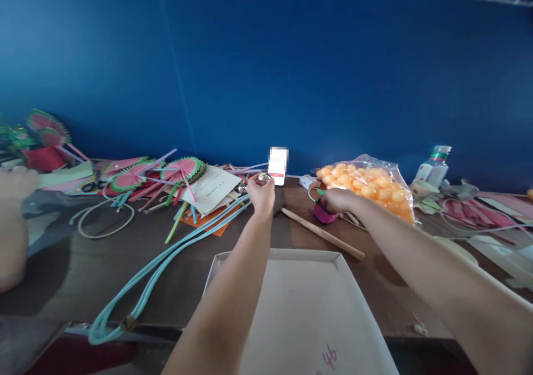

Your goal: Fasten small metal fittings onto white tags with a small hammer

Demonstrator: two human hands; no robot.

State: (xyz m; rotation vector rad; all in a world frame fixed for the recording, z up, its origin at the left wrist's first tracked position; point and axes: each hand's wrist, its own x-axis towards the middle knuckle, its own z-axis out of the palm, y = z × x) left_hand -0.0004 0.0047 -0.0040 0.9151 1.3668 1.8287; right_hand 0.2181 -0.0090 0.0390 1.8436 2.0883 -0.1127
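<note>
Metal piece (264, 177), small, round and shiny, is pinched at the fingertips of the left hand (260, 193), held up off the dark table (83, 275). I'd guess it's light, hard and a bit slick, so squeezing its sides seems safest. The right hand (337, 200) curls down over a magenta rounded piece (323, 214), gripping it as far as I can tell. A plain wooden stick (322, 234) lies between the hands. A crinkly clear bag of orange balls (366, 183) sits just past the right hand, soft teal tubing (166, 261) is left of the left hand, and there's a flat white tray (300, 308) below both.
</note>
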